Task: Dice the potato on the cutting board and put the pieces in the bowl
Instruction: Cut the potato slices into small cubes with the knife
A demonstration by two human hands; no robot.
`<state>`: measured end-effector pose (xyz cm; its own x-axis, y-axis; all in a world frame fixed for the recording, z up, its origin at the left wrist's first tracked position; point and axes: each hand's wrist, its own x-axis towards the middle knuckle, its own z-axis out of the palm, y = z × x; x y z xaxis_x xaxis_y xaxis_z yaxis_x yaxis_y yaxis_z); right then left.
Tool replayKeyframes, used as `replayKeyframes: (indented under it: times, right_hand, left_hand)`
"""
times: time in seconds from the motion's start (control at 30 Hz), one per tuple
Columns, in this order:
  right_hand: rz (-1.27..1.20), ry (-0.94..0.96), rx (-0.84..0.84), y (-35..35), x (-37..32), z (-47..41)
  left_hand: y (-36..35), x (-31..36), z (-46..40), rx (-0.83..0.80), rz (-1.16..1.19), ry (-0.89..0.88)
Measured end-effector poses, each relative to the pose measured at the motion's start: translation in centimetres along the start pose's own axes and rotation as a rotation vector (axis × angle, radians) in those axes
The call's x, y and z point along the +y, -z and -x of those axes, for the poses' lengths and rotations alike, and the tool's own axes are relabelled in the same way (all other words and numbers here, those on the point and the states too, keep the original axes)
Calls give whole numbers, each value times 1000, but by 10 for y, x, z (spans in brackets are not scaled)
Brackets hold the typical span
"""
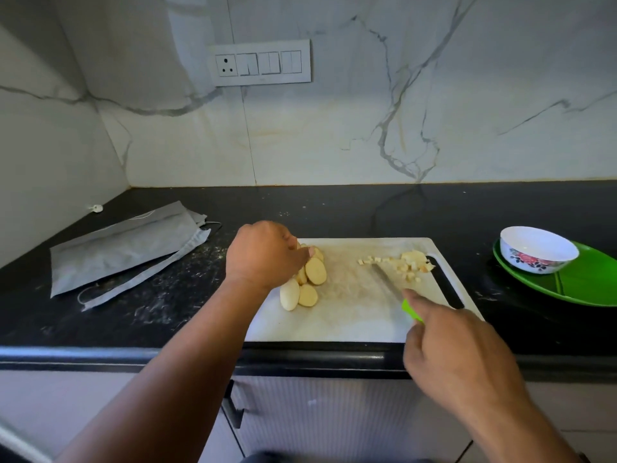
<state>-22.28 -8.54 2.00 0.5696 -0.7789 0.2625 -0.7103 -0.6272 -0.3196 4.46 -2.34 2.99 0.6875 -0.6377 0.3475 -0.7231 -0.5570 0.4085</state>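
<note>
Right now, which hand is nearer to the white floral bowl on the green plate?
Right. The right hand holds the green-handled knife, left of the white floral bowl; the left hand is farther left, on the potato slices.

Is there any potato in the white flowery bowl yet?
Empty, as far as shows: the bowl has a plain white inside. The diced pieces lie on the cutting board.

Readable text: none on any surface.
Switch panel (pixel 262 62): plain white socket and rocker switches, no lettering or numbers legible.
Bowl (pixel 538 250), right of the switch panel and lower down: a red and dark flower pattern on its outer wall, no words.
Grey pouch (pixel 125 248), lower left of the switch panel: no label visible.
</note>
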Motion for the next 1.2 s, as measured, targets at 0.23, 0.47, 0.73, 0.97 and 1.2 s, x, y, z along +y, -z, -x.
replayKeyframes:
  times: [0.23, 0.47, 0.73, 0.97, 1.2]
  right_hand:
    - [-41, -29, -26, 0, 13, 6]
    - [-21, -21, 11, 4, 17, -1]
    - [-108, -6, -8, 1, 19, 0]
    - [-158, -14, -55, 1, 21, 0]
    - [-170, 0, -54, -1, 24, -2]
  left_hand:
    - [3, 9, -4, 12, -51, 36]
    - [6, 18, 3, 225, 129, -17]
    - [5, 12, -1, 137, 208, 47]
    - [8, 9, 0, 117, 217, 37]
    - [9, 6, -1, 59, 232, -37]
